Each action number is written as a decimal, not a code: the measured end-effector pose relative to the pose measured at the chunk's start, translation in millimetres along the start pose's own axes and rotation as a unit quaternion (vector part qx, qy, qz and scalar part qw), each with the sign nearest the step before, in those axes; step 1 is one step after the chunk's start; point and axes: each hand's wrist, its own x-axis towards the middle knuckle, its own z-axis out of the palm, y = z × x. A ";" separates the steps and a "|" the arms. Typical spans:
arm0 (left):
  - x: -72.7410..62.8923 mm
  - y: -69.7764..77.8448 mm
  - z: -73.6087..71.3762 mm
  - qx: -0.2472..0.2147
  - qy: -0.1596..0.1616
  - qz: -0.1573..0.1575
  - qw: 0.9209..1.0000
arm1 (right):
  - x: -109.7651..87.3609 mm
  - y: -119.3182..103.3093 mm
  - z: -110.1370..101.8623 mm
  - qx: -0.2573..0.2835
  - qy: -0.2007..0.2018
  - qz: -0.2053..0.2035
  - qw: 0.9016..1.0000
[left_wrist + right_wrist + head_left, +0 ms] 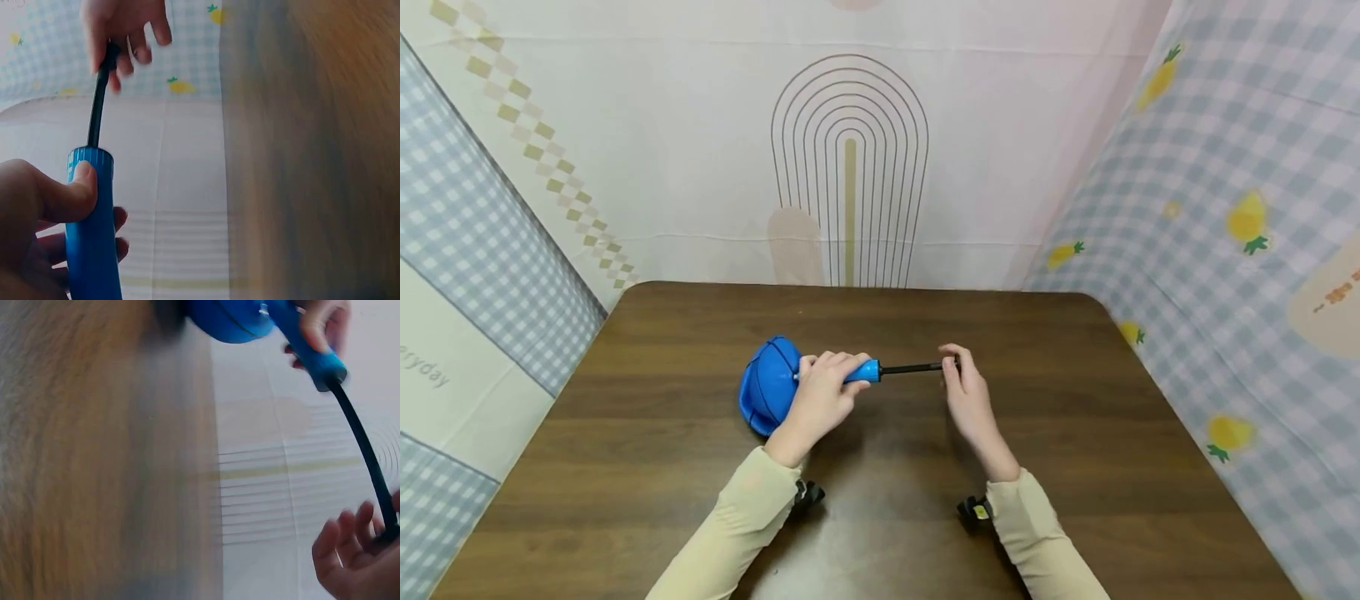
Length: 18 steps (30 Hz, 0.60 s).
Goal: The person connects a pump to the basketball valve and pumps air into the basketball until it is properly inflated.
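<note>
Over the left half of the desk (1075, 400), short of its far edge, a dented blue ball (766, 385) meets the tip of a blue pump (863, 372), whose barrel the left hand (822, 394) grips, thumb and fingers curled round it. From there a black rod (912, 368) runs toward the desk's right edge, its end handle (110, 56) pinched between the right hand's (970, 398) thumb and fingers.

Left sleeve (730, 521) and right sleeve (1037, 521) are showing creased, pale-yellow fabric; left wrist unit (810, 494) and right wrist unit (973, 515), both black, are protruding (the latter is bearing a yellow marking (981, 512)).
</note>
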 end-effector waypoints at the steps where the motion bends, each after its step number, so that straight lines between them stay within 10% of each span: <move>1: -0.3 1.4 1.9 0.001 0.002 0.004 1.000 | -0.8 -1.2 4.7 -0.005 -0.005 -0.004 1.000; 9: -0.9 4.9 6.4 -0.016 -0.011 0.021 1.000 | -7.6 -8.6 28.4 -0.048 -0.077 -0.052 0.995; 18: 0.2 -4.3 -1.7 -0.002 0.015 0.007 1.000 | -0.3 2.2 4.5 -0.032 0.032 0.019 0.999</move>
